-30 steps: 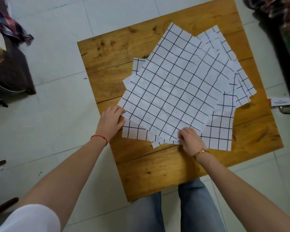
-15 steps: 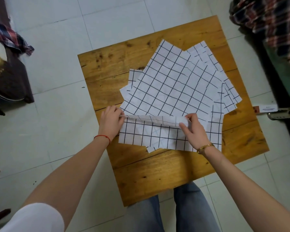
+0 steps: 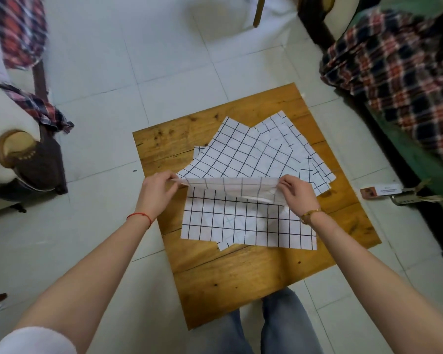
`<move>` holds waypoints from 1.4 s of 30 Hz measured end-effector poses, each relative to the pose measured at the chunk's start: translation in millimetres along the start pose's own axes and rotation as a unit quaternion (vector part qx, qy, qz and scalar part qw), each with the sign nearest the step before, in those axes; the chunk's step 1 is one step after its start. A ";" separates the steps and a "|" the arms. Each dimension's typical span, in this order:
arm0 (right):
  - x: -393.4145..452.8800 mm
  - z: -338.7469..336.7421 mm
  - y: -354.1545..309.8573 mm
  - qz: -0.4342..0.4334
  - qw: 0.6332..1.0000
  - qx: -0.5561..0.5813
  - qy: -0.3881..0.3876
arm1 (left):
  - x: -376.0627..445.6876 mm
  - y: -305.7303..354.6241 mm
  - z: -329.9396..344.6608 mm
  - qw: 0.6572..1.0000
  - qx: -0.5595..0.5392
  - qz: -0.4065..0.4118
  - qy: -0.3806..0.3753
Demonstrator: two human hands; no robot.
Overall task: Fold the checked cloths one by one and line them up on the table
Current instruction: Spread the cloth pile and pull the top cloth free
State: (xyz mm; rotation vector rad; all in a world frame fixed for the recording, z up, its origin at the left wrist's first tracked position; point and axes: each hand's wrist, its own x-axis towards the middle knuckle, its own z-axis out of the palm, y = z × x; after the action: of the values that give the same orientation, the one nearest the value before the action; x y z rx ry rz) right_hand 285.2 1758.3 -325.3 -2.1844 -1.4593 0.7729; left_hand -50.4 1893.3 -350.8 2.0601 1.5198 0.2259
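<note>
Now the left hand (image 3: 157, 189) and right hand (image 3: 296, 194) pinch the top checked cloth (image 3: 230, 186) by its near corners, thin, limp, seemingly feather-light, sagging between them

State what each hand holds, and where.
Both pinch the top checked cloth by its lifted near edge: left hand at the left corner, right hand at the right corner.

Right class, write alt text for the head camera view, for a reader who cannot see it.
Two hands, left and right, pinch the near corners of the top checked cloth and lift its near edge above a fanned pile of checked cloths on a wooden table. Plaid fabric lies at the right.
</note>
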 end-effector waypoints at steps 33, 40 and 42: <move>-50.5 -247.5 29.5 -0.172 0.984 -0.005 -0.048 | -177.5 239.1 -101.3 0.980 -0.081 0.040 0.175; -56.0 -275.6 33.7 -0.196 0.978 0.014 -0.074 | -207.3 262.4 -109.4 0.977 -0.084 0.032 0.192; -53.6 -278.4 30.6 -0.199 0.976 0.026 -0.078 | -210.9 264.4 -110.5 0.976 -0.086 0.033 0.196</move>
State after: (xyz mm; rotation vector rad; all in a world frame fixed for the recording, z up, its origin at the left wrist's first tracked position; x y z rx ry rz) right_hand 469.2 1690.4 -118.2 -1.7389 -1.8537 0.8386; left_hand 46.0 1684.5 -79.4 2.0070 1.5889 0.8025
